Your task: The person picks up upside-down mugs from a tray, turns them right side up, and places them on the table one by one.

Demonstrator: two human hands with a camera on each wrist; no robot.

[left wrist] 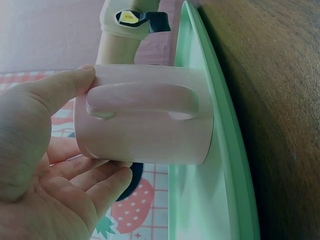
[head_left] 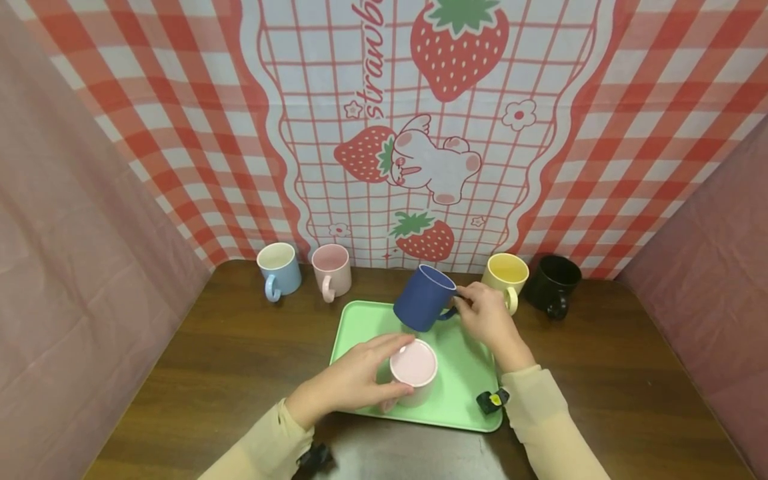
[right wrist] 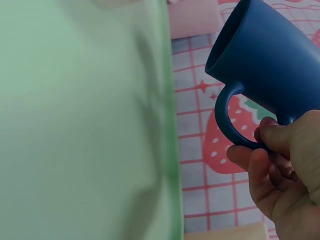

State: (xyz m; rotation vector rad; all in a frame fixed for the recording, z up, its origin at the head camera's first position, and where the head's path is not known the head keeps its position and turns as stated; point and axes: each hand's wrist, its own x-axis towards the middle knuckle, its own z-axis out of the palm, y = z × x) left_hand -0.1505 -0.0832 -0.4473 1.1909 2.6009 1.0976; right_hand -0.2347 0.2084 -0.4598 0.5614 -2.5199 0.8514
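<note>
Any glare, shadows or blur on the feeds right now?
Head view: pale sheen on the table in front of the green tray; left wrist view: muted colours, pink mug fairly clear; right wrist view: soft dark shadows on the tray, which looks blurrier than the blue mug.

- Tray (head_left: 465, 360) on the desk (head_left: 228, 347).
- Centre mug (head_left: 414, 367) on the tray; left hand (head_left: 357, 375) at its 9 o'clock.
- Raised mug (head_left: 423, 300) at 12 o'clock from that; right hand (head_left: 485, 313) at its 3 o'clock.
- Outer left mug (head_left: 285, 277) at the tray's 10 o'clock, inner left mug (head_left: 336, 279) nearer 11.
- Inner right mug (head_left: 498, 280) between 1 and 2, outer right mug (head_left: 545, 288) at 2.
- Cloth (head_left: 372, 220) behind, 12 o'clock.
</note>
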